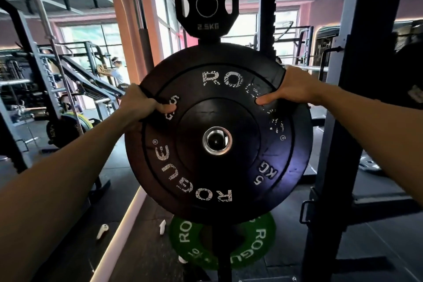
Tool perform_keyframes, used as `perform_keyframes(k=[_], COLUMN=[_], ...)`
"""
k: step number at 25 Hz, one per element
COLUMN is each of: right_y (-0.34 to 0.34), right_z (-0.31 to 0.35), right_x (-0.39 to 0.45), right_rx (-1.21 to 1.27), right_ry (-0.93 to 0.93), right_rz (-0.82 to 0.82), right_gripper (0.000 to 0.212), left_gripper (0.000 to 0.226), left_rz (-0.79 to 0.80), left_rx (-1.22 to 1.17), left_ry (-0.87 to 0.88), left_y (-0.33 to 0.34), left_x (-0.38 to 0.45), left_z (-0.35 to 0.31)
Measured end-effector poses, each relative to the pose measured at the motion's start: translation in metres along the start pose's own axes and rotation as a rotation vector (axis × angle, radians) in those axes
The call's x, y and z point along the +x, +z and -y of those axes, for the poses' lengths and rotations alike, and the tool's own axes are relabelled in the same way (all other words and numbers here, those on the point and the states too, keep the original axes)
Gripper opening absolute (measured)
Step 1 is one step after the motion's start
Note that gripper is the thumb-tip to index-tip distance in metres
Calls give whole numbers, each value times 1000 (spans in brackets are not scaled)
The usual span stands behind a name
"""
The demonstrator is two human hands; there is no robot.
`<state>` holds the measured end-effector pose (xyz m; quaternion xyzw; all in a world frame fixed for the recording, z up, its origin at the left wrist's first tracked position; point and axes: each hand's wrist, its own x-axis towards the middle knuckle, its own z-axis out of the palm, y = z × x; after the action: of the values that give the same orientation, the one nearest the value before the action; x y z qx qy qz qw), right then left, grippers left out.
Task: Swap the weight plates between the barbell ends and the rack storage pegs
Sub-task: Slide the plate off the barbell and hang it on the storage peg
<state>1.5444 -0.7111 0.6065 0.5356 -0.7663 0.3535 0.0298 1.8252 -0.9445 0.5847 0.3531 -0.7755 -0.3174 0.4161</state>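
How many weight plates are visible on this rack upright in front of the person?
3. The black 5 kg plate is gripped by both hands at mid height, the small 2.5 kg plate hangs above it, and the green plate sits below. More may be hidden behind.

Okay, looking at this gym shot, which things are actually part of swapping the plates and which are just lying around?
Part of the job:
- black 5 kg plate, gripped at its rim by the left hand and right hand
- 2.5 kg plate stored above it
- green 10 kg plate below it

Just lying about:
- white objects on the floor
- leaning bar at left
- other racks behind
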Motion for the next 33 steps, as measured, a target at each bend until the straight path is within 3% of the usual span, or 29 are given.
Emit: perform_keyframes(k=[2, 4, 6, 8, 14, 22, 26, 33], right_y=[13, 25, 34, 43, 68, 88, 98, 104], right_z=[-9, -23, -50, -62, -70, -89, -104, -108], right_x=[12, 28, 50, 60, 84, 143, 173, 178], right_rx=[-7, -22, -10, 10, 62, 104, 100, 29], right_ry=[22, 73, 98, 90, 92, 56, 51, 72], right_rz=[5, -21, -39, -92, -277, -337, -327, -351], right_gripper=[67, 83, 102, 108, 93, 84, 89, 104], left_gripper=[53, 57, 68, 81, 85, 107, 89, 113], left_rz=[4, 5, -17, -48, -118, -161, -149, -157], left_rx=[-10, -14, -17, 10, 42, 6, 4, 76], left_ry=[1, 8, 31, 56, 127, 79, 85, 69], left_y=[8, 18, 25, 31, 56, 86, 97, 100], left_x=[9, 19, 32, 45, 93, 157, 178, 188], left_z=[15, 26, 34, 38, 52, 85, 89, 103])
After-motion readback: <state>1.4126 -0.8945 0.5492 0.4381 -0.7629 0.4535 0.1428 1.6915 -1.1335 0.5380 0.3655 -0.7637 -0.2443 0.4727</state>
